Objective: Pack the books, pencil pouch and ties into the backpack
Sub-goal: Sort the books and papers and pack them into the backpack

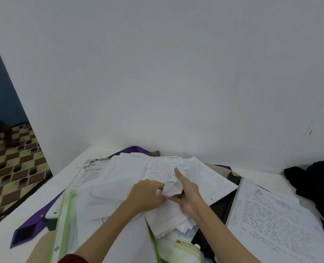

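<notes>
Our left hand (147,192) and right hand (187,194) both pinch the crumpled white paper sheet (171,186); let's smooth it flat onto the loose paper pile (157,171) before packing.

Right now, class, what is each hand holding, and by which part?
Both hands hold one crumpled sheet of paper: the left hand pinches its left edge, and the right hand supports its right side, index finger straight.

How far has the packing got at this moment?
Nothing looks packed yet. Both hands are busy in the loose paper pile: the left hand and right hand pinch a crumpled sheet. Still out on the table: the purple tie, the handwritten book on the right, and the green-edged book. A dark bag sits at far right; no pencil pouch is identifiable.
</notes>
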### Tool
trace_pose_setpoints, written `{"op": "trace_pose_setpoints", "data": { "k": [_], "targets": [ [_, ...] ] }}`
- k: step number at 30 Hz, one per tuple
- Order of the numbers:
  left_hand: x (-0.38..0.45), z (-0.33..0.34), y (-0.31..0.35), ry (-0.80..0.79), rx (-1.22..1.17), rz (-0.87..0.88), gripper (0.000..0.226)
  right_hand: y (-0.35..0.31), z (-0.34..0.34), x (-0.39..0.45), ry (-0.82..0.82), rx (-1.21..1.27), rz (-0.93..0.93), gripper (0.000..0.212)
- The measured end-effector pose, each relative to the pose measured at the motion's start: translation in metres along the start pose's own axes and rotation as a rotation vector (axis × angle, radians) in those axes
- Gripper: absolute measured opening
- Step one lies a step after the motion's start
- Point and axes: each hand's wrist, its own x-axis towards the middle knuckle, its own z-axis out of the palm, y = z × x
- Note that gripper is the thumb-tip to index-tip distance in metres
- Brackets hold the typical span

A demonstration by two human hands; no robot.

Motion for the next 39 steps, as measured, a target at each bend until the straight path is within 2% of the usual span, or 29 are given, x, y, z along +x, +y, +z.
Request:
{"op": "trace_pose_setpoints", "data": {
  "k": [3,5,10,14,20,24,26,28,29,34,37,39],
  "targets": [
    [0.005,-0.012,-0.012,-0.209,-0.276,-0.074,0.039,0.001,0.004,-0.007,-0.157,0.151,-0.032,0.055],
    [0.006,-0.012,-0.019,-0.291,-0.456,-0.110,0.043,0.011,0.007,-0.011,-0.211,0.246,-0.046,0.056],
    [0.000,-0.002,-0.031,-0.102,-0.878,-0.286,0.042,0.024,0.024,-0.007,0.147,0.352,-0.033,0.036],
    [-0.003,-0.004,-0.031,0.016,-0.993,-0.337,0.030,0.018,0.037,-0.005,0.293,0.268,-0.077,0.033],
    [-0.001,-0.026,-0.020,0.134,-0.892,-0.244,0.026,-0.027,-0.010,-0.032,0.404,0.205,-0.209,0.028],
    [0.013,-0.029,-0.004,0.152,-0.839,-0.178,0.025,-0.060,-0.082,-0.067,0.457,0.414,-0.321,0.020],
    [0.025,-0.021,0.009,0.109,-0.797,-0.158,0.020,-0.062,-0.113,-0.076,0.450,0.434,-0.291,0.032],
    [0.040,-0.007,0.024,0.016,-0.717,-0.117,0.014,-0.055,-0.135,-0.075,0.468,0.299,-0.248,0.046],
    [0.047,0.000,0.031,-0.043,-0.653,-0.093,0.018,-0.051,-0.141,-0.075,0.478,0.232,-0.229,0.047],
    [0.075,0.027,0.064,-0.214,-0.372,-0.051,0.054,-0.045,-0.179,-0.069,0.456,0.084,-0.049,0.037],
    [0.083,0.034,0.069,-0.289,-0.254,-0.110,0.063,-0.051,-0.187,-0.069,0.434,0.043,-0.001,0.039],
    [0.086,0.033,0.070,-0.261,-0.109,-0.130,0.061,-0.051,-0.188,-0.069,0.440,0.070,-0.030,0.031]
  ]
}}
